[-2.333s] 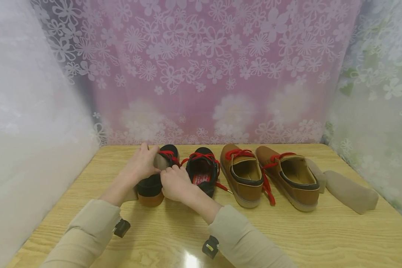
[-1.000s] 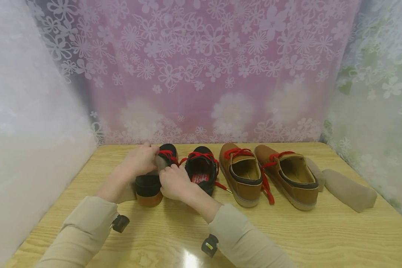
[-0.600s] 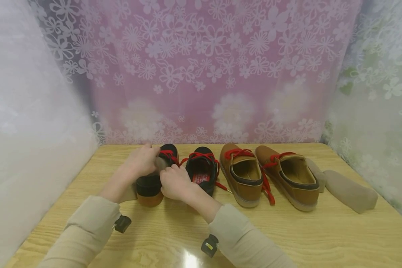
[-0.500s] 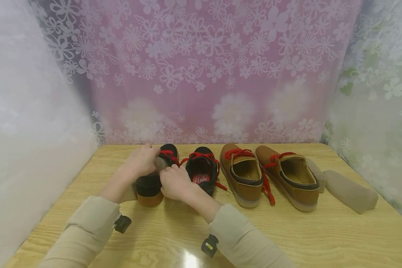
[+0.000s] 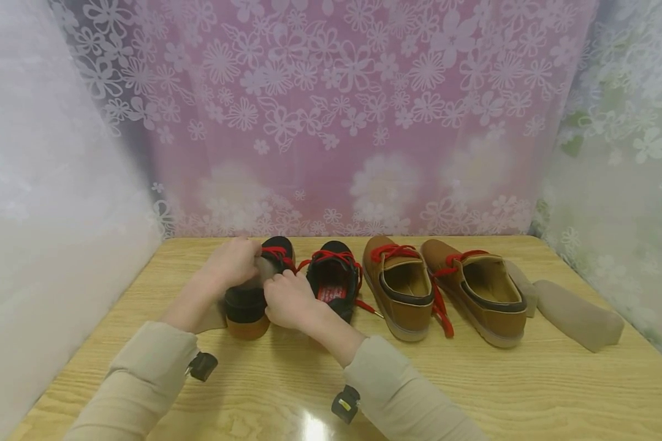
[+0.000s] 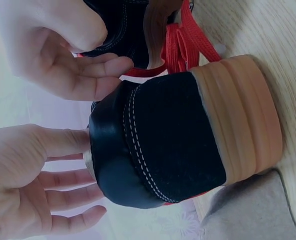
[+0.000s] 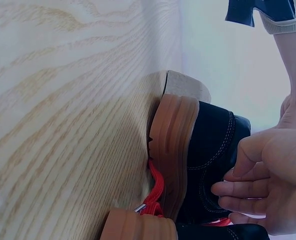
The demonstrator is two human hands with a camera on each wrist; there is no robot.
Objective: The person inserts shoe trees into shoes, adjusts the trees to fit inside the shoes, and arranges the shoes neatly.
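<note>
A black shoe point(image 5: 247, 309) with a tan sole and red laces point(image 5: 278, 252) stands upright on the table, heel toward me. My left hand point(image 5: 233, 264) reaches over its opening from the left and holds a greyish-beige insole point(image 5: 265, 268) slanting at the opening. In the left wrist view, the insole's edge point(image 6: 89, 162) shows by the padded heel collar point(image 6: 112, 155). From the right, my right hand point(image 5: 289, 299) grips the shoe's side near the collar, fingers bent. The fingertips point(image 7: 220, 189) overlap the dark upper in the right wrist view. The shoe's inside is hidden.
A second black shoe point(image 5: 331, 247) with a red inner label stands close on the right. Beyond it are two brown shoes point(image 5: 414, 321) point(image 5: 496, 327) with red laces. Beige insoles point(image 5: 576, 313) lie at the far right; another point(image 5: 214, 320) lies left of the worked shoe. A floral curtain point(image 5: 336, 122) hangs behind.
Since the oldest frame my left hand has shifted slightly and its fingers have drawn lower over the shoe opening. The right hand stays in place, and the shoes have not moved.
</note>
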